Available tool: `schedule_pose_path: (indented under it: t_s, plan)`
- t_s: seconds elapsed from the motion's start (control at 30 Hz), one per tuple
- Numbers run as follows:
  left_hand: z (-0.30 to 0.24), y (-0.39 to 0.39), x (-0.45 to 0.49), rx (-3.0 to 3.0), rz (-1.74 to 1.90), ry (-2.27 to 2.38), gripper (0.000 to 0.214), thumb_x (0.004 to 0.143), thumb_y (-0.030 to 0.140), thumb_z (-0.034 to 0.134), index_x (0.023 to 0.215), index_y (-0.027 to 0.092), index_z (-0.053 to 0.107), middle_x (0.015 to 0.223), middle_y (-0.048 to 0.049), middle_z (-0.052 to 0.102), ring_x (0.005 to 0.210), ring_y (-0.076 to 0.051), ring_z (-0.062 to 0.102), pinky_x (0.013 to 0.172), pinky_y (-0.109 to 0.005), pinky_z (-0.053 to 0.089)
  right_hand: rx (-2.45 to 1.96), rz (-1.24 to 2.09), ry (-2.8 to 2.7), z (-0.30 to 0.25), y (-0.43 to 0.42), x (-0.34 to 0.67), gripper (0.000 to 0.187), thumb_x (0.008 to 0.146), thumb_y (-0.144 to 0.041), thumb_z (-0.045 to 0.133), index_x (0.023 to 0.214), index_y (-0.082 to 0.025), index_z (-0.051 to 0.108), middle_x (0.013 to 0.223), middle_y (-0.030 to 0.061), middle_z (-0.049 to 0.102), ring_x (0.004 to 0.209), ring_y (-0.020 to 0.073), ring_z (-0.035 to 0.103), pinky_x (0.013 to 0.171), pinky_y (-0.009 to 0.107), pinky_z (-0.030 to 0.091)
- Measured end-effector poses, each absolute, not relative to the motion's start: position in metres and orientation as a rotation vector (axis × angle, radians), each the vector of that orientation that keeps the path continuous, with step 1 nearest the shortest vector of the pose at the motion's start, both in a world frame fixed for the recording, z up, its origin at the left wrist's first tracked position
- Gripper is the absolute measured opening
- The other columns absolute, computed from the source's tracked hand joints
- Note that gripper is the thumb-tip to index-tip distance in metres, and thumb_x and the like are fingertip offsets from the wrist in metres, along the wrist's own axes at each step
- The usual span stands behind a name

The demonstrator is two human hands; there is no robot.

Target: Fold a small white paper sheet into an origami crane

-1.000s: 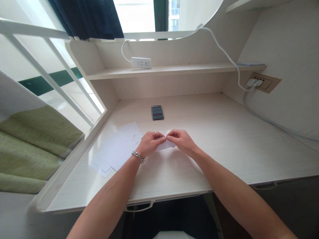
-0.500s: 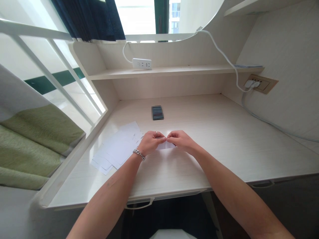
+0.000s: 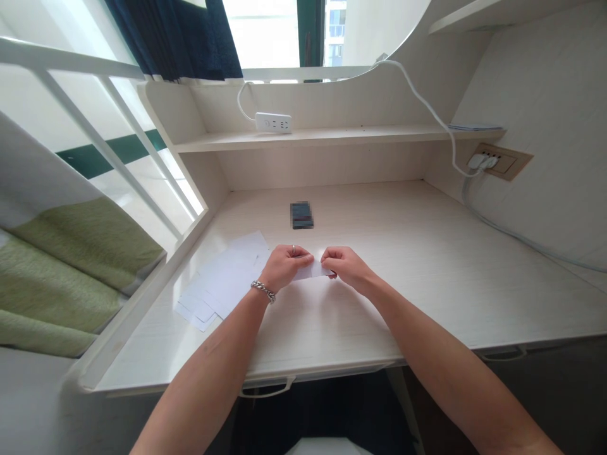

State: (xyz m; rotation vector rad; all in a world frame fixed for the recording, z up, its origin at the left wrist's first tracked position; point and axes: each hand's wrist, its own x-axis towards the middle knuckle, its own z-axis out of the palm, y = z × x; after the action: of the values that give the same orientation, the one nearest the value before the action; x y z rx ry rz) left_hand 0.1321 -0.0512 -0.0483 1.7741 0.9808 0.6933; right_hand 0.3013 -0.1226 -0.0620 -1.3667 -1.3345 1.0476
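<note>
Between my two hands, just above the desk, is a small piece of white paper [image 3: 310, 270]. My left hand [image 3: 283, 265], with a ring and a chain bracelet, pinches its left side between thumb and fingers. At the paper's right end my right hand [image 3: 345, 265] is closed on it, fingers curled under. Both hands cover parts of the paper, so its full shape is hidden. Left of my left hand lie several overlapping white sheets of paper [image 3: 222, 275] on the desk. Beyond my hands is a small dark, pixelated rectangular item [image 3: 302, 215] that I cannot identify.
The pale desk [image 3: 427, 272] has a raised shelf [image 3: 332, 136] at its back, bearing a white power strip [image 3: 274, 123]. White cables run to a wall socket [image 3: 500, 161] on the right. A white railing [image 3: 114, 161] and a green-and-grey cloth [image 3: 85, 265] border the left side.
My hands have moved slightly apart along the paper, and more of it shows between them. The thumbs, close together before, now have a gap. The loose sheets stay in place.
</note>
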Motion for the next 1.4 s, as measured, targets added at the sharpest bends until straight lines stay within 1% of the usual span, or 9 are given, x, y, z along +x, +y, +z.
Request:
schedule_pose_path:
  t_s: [0.13, 0.3, 0.43, 0.6, 0.7, 0.9, 1.07, 1.27, 1.4]
  plan:
    - [-0.045, -0.048, 0.129, 1.667, 0.746, 0.984, 0.023, 0.064, 0.037, 0.070, 0.066, 0.014, 0.070, 0.058, -0.0002, 0.060, 0.053, -0.011, 0.048, 0.051, -0.025, 0.033, -1.338, 1.080, -1.344, -0.062, -0.124, 0.305, 0.006, 0.067, -0.022, 0.054, 0.063, -0.019, 0.058, 0.056, -0.0010, 0.055, 0.055, 0.0129, 0.048, 0.054, 0.026, 0.036]
    - [-0.041, -0.042, 0.118, 1.581, 0.829, 1.006, 0.027, 0.061, 0.039, 0.075, 0.067, 0.013, 0.069, 0.056, 0.0000, 0.058, 0.050, -0.010, 0.046, 0.048, -0.024, 0.030, -1.305, 1.144, -1.299, -0.053, -0.128, 0.313, 0.006, 0.066, -0.020, 0.056, 0.062, -0.018, 0.059, 0.053, -0.0006, 0.054, 0.053, 0.0122, 0.046, 0.053, 0.026, 0.035]
    - [-0.039, -0.036, 0.108, 1.492, 0.942, 0.956, 0.029, 0.060, 0.039, 0.078, 0.069, 0.013, 0.069, 0.060, -0.0010, 0.061, 0.054, -0.011, 0.049, 0.051, -0.025, 0.035, -1.303, 1.134, -1.173, -0.047, -0.129, 0.318, 0.007, 0.067, -0.021, 0.060, 0.063, -0.016, 0.060, 0.056, 0.0010, 0.057, 0.054, 0.0115, 0.048, 0.054, 0.026, 0.037]
    - [-0.042, -0.041, 0.116, 1.575, 0.902, 0.924, 0.031, 0.064, 0.042, 0.076, 0.071, 0.013, 0.069, 0.063, -0.0018, 0.062, 0.057, -0.012, 0.050, 0.053, -0.026, 0.036, -1.216, 1.152, -1.132, -0.050, -0.126, 0.310, 0.027, 0.078, -0.042, 0.060, 0.077, -0.016, 0.065, 0.068, 0.0039, 0.063, 0.060, 0.0124, 0.054, 0.057, 0.026, 0.042]
    - [-0.043, -0.046, 0.122, 1.605, 0.879, 0.912, 0.030, 0.067, 0.043, 0.074, 0.071, 0.013, 0.069, 0.063, -0.0017, 0.062, 0.057, -0.012, 0.050, 0.053, -0.026, 0.035, -1.199, 1.112, -1.180, -0.055, -0.124, 0.306, 0.034, 0.080, -0.049, 0.059, 0.078, -0.016, 0.064, 0.070, 0.0036, 0.064, 0.060, 0.0122, 0.054, 0.058, 0.026, 0.043]
    - [-0.041, -0.050, 0.124, 1.728, 0.715, 0.901, 0.025, 0.070, 0.040, 0.068, 0.070, 0.014, 0.068, 0.063, -0.0012, 0.061, 0.058, -0.013, 0.051, 0.055, -0.025, 0.036, -1.321, 0.878, -1.268, -0.062, -0.122, 0.307, 0.025, 0.080, -0.040, 0.060, 0.076, -0.016, 0.064, 0.068, 0.0032, 0.064, 0.062, 0.0140, 0.056, 0.059, 0.027, 0.043]
    - [-0.045, -0.054, 0.128, 1.981, 0.532, 0.890, 0.026, 0.077, 0.039, 0.061, 0.079, 0.015, 0.071, 0.066, -0.0014, 0.063, 0.059, -0.013, 0.051, 0.054, -0.025, 0.035, -1.427, 0.727, -1.444, -0.062, -0.123, 0.307, 0.019, 0.083, -0.034, 0.056, 0.077, -0.019, 0.065, 0.070, 0.0020, 0.064, 0.066, 0.0146, 0.057, 0.063, 0.027, 0.042]
    - [-0.044, -0.049, 0.122, 1.931, 0.528, 0.820, 0.019, 0.076, 0.031, 0.060, 0.072, 0.015, 0.069, 0.059, -0.0006, 0.059, 0.058, -0.013, 0.051, 0.058, -0.025, 0.040, -1.451, 0.700, -1.403, -0.062, -0.122, 0.316, 0.019, 0.082, -0.033, 0.055, 0.074, -0.018, 0.064, 0.064, 0.0013, 0.061, 0.062, 0.0147, 0.055, 0.059, 0.027, 0.041]
    - [-0.042, -0.046, 0.118, 1.828, 0.636, 0.834, 0.017, 0.076, 0.029, 0.061, 0.072, 0.014, 0.068, 0.063, -0.0026, 0.063, 0.061, -0.013, 0.054, 0.060, -0.025, 0.043, -1.454, 0.692, -1.350, -0.063, -0.120, 0.320, 0.020, 0.082, -0.032, 0.055, 0.073, -0.017, 0.064, 0.063, 0.0018, 0.061, 0.061, 0.0145, 0.054, 0.059, 0.027, 0.041]
